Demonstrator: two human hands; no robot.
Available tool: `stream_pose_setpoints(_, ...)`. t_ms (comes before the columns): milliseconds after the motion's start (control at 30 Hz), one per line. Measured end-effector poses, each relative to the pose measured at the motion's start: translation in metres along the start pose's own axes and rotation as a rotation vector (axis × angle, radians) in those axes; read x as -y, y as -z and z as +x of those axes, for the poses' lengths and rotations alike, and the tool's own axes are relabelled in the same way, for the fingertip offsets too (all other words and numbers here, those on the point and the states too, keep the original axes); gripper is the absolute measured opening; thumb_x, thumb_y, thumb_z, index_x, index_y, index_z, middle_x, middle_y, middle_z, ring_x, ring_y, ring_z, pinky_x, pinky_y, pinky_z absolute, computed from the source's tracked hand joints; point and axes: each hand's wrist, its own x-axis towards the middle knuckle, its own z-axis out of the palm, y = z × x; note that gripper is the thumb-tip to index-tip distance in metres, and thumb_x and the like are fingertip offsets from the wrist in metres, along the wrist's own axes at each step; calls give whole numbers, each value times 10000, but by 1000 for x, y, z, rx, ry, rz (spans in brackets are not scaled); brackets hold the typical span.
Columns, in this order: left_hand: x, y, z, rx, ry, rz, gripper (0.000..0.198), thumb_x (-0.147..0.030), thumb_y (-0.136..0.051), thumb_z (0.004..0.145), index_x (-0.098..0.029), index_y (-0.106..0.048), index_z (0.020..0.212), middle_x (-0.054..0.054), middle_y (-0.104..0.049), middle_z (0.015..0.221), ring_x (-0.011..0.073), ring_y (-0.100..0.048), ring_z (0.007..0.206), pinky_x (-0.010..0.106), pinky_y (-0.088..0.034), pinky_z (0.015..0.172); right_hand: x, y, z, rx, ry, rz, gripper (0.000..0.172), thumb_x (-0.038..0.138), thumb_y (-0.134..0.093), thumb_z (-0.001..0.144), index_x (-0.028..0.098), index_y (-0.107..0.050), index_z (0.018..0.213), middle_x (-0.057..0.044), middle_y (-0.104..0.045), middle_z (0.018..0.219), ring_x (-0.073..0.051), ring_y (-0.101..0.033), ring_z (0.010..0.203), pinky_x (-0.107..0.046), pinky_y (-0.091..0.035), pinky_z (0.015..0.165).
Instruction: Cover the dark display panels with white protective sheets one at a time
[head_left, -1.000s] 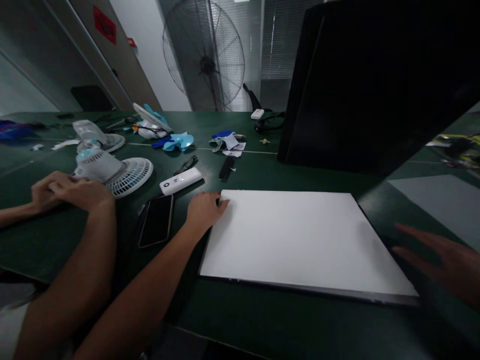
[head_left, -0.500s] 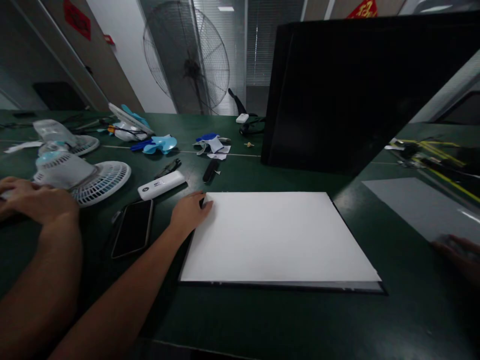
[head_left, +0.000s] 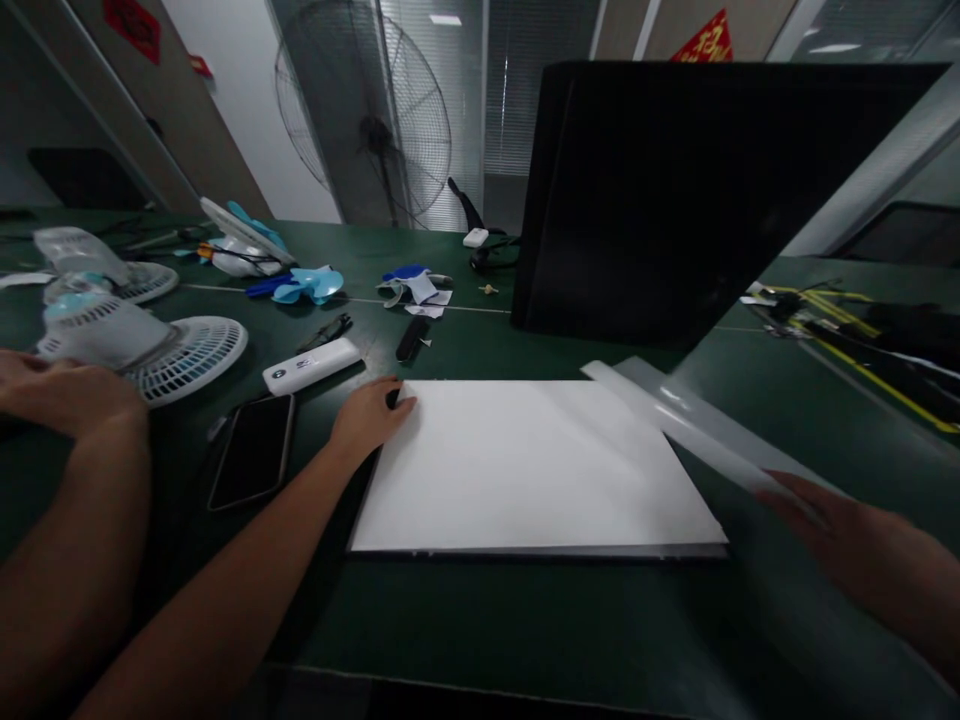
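A flat white panel [head_left: 540, 465] with a dark lower edge lies on the green table. My left hand [head_left: 369, 420] grips its far left corner, thumb on the white surface and fingers over the edge. On the right, my right hand [head_left: 832, 520] is closed on a clear plastic sheet [head_left: 705, 435], which is curled and tilted. The sheet's far end hangs above the panel's far right corner; whether it touches is hard to tell. My right hand is partly smeared by motion.
A phone [head_left: 253, 452] and a white handheld device [head_left: 312, 366] lie left of the panel. Beyond them are white fans [head_left: 191, 355] and another person's hand [head_left: 82, 400]. A large black screen [head_left: 697, 200] stands behind. Yellow-edged strips [head_left: 870, 375] lie far right.
My right hand has lifted the clear sheet off the right side of the table and brought it left, over the panel's right part. My left hand keeps its grip on the corner.
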Motion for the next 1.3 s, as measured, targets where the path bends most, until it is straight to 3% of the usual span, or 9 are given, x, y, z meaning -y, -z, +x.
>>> stream_pose_setpoints(67, -1, 0, 0, 0, 8, -20, 448, -486, -663, 931, -196, -788, 1249, 117, -702, 1462, 340, -680, 1323, 413, -490, 1161, 65, 7, 0, 104, 97, -3, 482, 529, -446, 1113, 252, -723, 1393, -127, -750, 1200, -270, -761, 974, -404, -625, 796)
stream_pose_setpoints(167, -2, 0, 0, -24, 39, -98, 503, -540, -674, 918, -180, -776, 1254, 139, -729, 1414, 354, -674, 1318, 427, -479, 1156, 144, 6, 12, 61, 395, 2, 466, 481, -438, 1119, 276, -659, 1475, -92, -656, 1420, -323, -639, 1309, -550, -572, 1071)
stream_pose_setpoints(333, 0, 2, -1, -53, 87, -167, 663, -524, -242, 1102, -153, -774, 1242, 158, -797, 1251, 335, -733, 1202, 416, -550, 1012, 202, -19, 37, 108, 713, 94, 506, 397, -499, 1102, 223, -547, 1575, -78, -512, 1581, -317, -499, 1467, -589, -491, 1178)
stream_pose_setpoints(400, 1, 2, -1, -50, 91, -173, 664, -520, -232, 1104, -161, -763, 1276, 142, -799, 1257, 319, -737, 1197, 395, -558, 994, 208, -29, 39, 146, 788, 159, 557, 444, -519, 1097, 229, -498, 1610, -69, -442, 1634, -296, -458, 1502, -571, -461, 1214)
stream_pose_setpoints(600, 6, -5, 7, -3, 37, -168, 485, -449, -627, 930, -215, -756, 1334, 77, -724, 1436, 299, -628, 1394, 397, -439, 1206, 203, -38, 33, 157, 797, 256, 583, 481, -545, 1087, 297, -457, 1633, -28, -338, 1696, -274, -370, 1559, -565, -395, 1265)
stream_pose_setpoints(700, 7, -7, 9, 12, 7, -175, 457, -427, -630, 922, -233, -771, 1311, 54, -706, 1465, 279, -552, 1480, 393, -376, 1266, 207, -36, 29, 129, 799, 206, 597, 535, -563, 1067, 283, -501, 1605, -35, -348, 1692, -293, -395, 1542, -570, -439, 1227)
stream_pose_setpoints(967, 5, -1, 5, -30, 43, -136, 498, -413, -583, 967, -191, -720, 1391, 76, -684, 1493, 277, -632, 1391, 380, -436, 1230, 218, -36, 23, 33, 819, 96, 787, 639, -617, 1004, 232, -423, 1649, -65, -321, 1708, -317, -394, 1536, -573, -493, 1160)
stream_pose_setpoints(1133, 6, 0, 2, -41, 42, -112, 417, -413, -591, 973, -201, -792, 1271, 84, -699, 1468, 288, -653, 1362, 389, -449, 1225, 215, -35, 26, -43, 832, 84, 707, 613, -645, 988, 298, -499, 1605, -36, -391, 1675, -331, -486, 1465, -570, -492, 1135)
stream_pose_setpoints(1300, 9, -1, 1, -33, 3, -115, 401, -388, -620, 953, -204, -801, 1260, 81, -698, 1470, 280, -656, 1360, 380, -455, 1225, 215, -34, 33, -237, 926, 78, 587, 592, -598, 999, 246, -640, 1471, -69, -504, 1594, -319, -607, 1326, -504, -557, 1015)
